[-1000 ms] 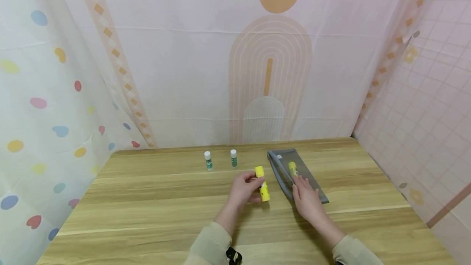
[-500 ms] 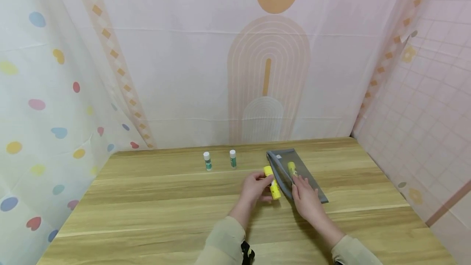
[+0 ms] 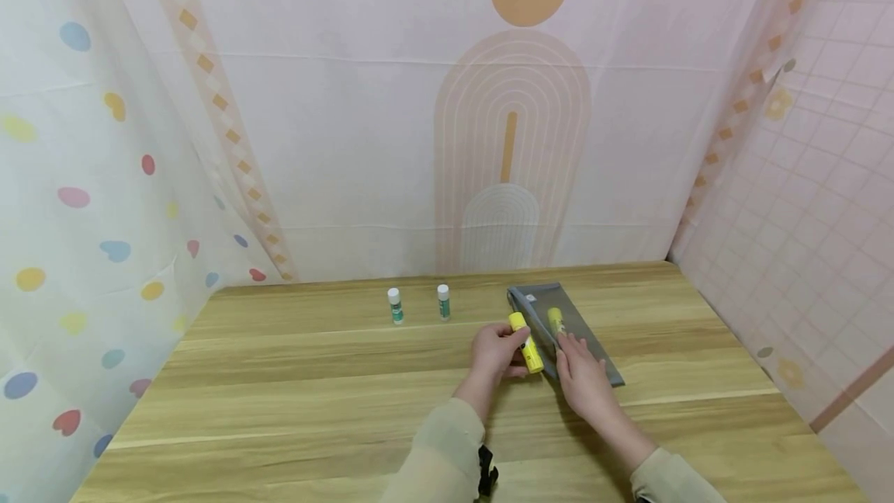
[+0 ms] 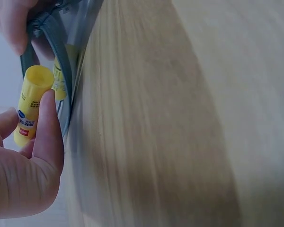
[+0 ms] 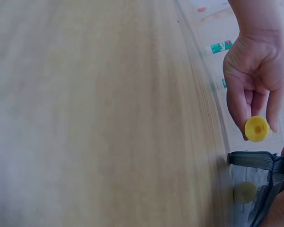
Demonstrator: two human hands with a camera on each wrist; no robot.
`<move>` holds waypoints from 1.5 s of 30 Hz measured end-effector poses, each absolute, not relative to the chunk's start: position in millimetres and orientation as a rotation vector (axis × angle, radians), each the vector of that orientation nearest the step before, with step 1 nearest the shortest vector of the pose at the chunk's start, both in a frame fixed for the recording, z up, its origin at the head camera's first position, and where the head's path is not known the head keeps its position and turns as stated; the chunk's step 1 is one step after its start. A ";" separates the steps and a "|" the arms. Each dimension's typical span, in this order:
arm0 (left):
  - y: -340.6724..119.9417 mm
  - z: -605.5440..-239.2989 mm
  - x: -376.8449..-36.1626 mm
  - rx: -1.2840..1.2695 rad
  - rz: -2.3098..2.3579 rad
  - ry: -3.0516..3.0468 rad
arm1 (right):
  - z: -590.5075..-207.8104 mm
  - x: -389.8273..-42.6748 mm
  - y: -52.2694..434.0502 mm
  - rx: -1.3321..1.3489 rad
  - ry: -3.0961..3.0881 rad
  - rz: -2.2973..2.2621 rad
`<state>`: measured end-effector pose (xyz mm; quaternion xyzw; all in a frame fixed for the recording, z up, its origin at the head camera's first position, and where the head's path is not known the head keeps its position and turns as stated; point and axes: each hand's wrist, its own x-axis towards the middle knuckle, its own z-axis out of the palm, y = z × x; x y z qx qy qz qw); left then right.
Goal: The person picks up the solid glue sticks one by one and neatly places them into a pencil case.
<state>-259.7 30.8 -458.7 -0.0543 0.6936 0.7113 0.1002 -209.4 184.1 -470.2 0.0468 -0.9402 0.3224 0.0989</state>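
two small green-and-white sticks (image 3: 396,306) (image 3: 443,301) stand upright side by side near the back of the wooden table (image 3: 279,379), with pastel patterned curtains (image 3: 105,177) hanging all around

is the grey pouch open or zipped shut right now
Open. The wrist views show the grey mesh pouch with its zipper edge parted, the right hand holding it, and a yellow glue stick already inside.

Left hand (image 5: 253,80) pinching yellow glue stick (image 5: 257,128), above grey mesh pouch (image 5: 255,177)

Yellow glue stick (image 3: 526,342) pinched, tilted, at grey mesh pouch (image 3: 583,336) mouth
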 end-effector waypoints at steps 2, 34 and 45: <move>32.6 -459.0 -260.6 -0.172 2.090 2.064 | -470.3 -209.4 183.8 0.136 -2.778 0.960; 50.6 -457.2 -266.1 -0.042 1.993 2.131 | -466.9 -208.8 183.0 0.142 -2.764 0.981; 56.5 -458.9 -262.6 -0.020 2.071 1.971 | -466.0 -206.6 183.5 0.143 -2.766 0.988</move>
